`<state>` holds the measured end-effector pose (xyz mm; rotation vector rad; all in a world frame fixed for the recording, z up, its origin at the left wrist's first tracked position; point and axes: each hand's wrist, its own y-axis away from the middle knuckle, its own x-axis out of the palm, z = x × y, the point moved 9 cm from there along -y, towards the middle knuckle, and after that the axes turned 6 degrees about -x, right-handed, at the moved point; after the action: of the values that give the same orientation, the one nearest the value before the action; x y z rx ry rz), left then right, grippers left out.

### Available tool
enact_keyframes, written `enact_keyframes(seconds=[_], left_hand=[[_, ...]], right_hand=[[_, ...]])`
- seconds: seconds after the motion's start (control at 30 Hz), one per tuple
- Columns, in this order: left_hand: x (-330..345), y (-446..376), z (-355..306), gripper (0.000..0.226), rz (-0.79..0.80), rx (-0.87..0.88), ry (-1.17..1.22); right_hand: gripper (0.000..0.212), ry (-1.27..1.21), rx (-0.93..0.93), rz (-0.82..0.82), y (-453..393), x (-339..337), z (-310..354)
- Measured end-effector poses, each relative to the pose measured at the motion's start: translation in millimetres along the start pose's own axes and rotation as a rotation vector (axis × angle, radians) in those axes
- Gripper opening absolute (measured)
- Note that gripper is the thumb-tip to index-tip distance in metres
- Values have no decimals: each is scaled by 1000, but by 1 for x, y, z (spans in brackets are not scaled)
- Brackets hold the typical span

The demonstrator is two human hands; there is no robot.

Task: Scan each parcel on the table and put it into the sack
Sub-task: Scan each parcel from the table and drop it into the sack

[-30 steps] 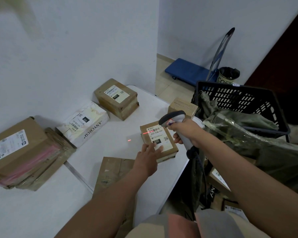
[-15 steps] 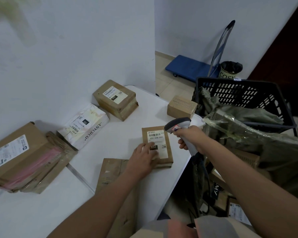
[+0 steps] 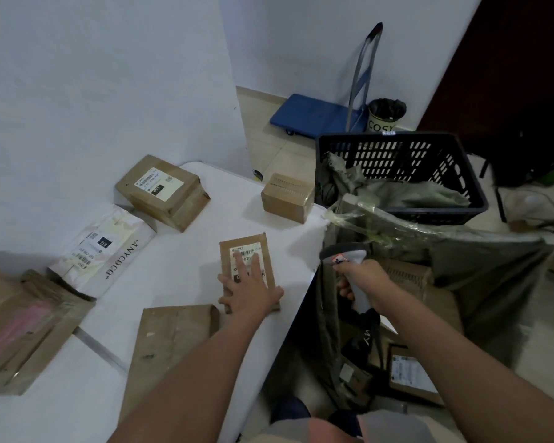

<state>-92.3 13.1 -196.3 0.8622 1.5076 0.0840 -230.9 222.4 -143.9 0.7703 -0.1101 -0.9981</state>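
Brown cardboard parcel (image 3: 246, 266) lies flat near the right edge of the white table (image 3: 179, 251), the left hand (image 3: 248, 290) resting on its label with fingers spread, while the right hand (image 3: 363, 281) grips a scanner (image 3: 344, 255) above the open green sack (image 3: 445, 251).

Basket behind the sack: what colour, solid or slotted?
Black basket, its walls perforated with rows of slots. The head view, the only one here, shows it clearly.
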Motion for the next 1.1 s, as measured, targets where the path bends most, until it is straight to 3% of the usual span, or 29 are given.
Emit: enact_keyframes(seconds=[0.1, 0.2, 0.3, 0.63, 0.77, 0.93, 1.1], left_hand=[[5, 10, -7, 97, -55, 94, 23], [1, 31, -17, 84, -153, 157, 214], [-5, 61, -43, 75, -278, 326, 318], [64, 135, -147, 75, -164, 729, 160], [111, 118, -168, 68, 51, 537, 250], [122, 82, -189, 56, 56, 216, 652], [120, 44, -204, 58, 115, 64, 775]], right_hand=[[26, -96, 24, -67, -7, -33, -16], [26, -161, 17, -133, -12, -66, -28], [25, -194, 6, -166, -15, -94, -39], [25, -209, 61, -196, -24, -159, -90], [25, -207, 81, -182, -24, -177, -103], [24, -154, 85, -164, -27, -198, -113], [21, -149, 73, -94, -37, -202, -111]])
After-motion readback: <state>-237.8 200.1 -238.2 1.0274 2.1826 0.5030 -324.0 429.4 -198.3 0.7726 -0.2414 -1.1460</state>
